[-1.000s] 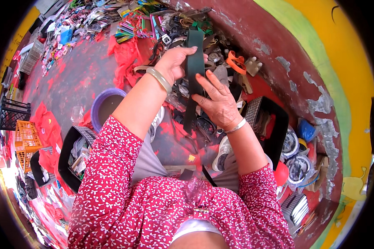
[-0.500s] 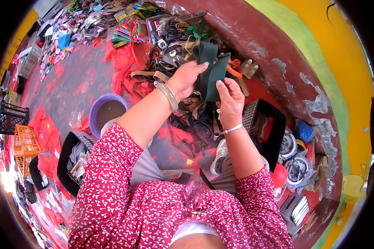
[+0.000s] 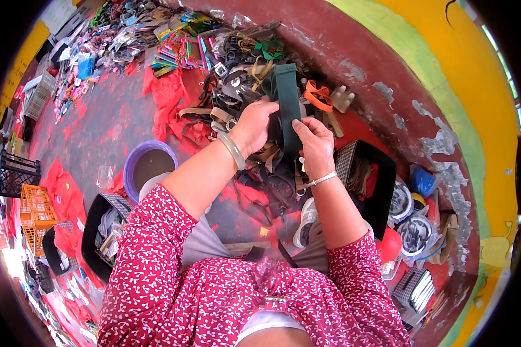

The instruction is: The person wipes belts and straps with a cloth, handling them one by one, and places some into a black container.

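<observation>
A wide dark green strap [image 3: 287, 95], folded over at its top, is stretched upright between my hands. My left hand [image 3: 253, 124] is closed on its left part, with the thumb pointing right. My right hand [image 3: 316, 146] pinches its right edge between thumb and fingers. Just beyond and under the strap lies a tangled heap of belts and straps [image 3: 233, 81], mostly black and brown, some with metal buckles. An orange coiled strap [image 3: 319, 97] rests at the heap's right side.
A purple-rimmed bucket [image 3: 127, 168] of murky liquid stands left of my legs. Near my right forearm is a black basket [image 3: 382, 194]; another black basket [image 3: 92, 243] sits at lower left. A peeling red wall [image 3: 382, 63] bounds the right side. Orange crates [image 3: 36, 211] are far left.
The green strap's two layers, spread apart before, now lie closer together and more upright. Both hands have shifted slightly, the right one a little to the left and lower.
</observation>
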Demonstrator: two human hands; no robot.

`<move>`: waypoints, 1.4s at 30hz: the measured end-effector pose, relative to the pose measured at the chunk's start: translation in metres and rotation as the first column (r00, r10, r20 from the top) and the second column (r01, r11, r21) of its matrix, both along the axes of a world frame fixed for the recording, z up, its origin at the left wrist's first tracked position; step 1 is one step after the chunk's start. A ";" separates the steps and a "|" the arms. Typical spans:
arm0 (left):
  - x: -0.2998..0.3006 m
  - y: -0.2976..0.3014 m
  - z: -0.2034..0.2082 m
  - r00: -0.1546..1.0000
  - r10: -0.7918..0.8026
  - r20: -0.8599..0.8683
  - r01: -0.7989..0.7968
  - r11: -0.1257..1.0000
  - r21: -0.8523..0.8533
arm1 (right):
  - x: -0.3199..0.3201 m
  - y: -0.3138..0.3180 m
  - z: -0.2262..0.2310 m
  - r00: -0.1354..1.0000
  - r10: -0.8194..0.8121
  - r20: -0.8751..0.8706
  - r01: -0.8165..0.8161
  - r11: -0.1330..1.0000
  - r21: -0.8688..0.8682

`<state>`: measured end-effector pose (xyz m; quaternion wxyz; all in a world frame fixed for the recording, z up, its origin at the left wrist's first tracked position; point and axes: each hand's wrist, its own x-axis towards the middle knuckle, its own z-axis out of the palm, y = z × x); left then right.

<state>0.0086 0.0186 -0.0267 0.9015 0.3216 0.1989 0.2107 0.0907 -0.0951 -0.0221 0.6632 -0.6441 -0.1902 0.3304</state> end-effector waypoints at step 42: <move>0.011 -0.014 0.024 0.929 0.069 0.364 -0.068 0.998 -0.016 | 0.013 -0.012 0.008 0.799 0.176 0.575 -0.211 0.977 -0.005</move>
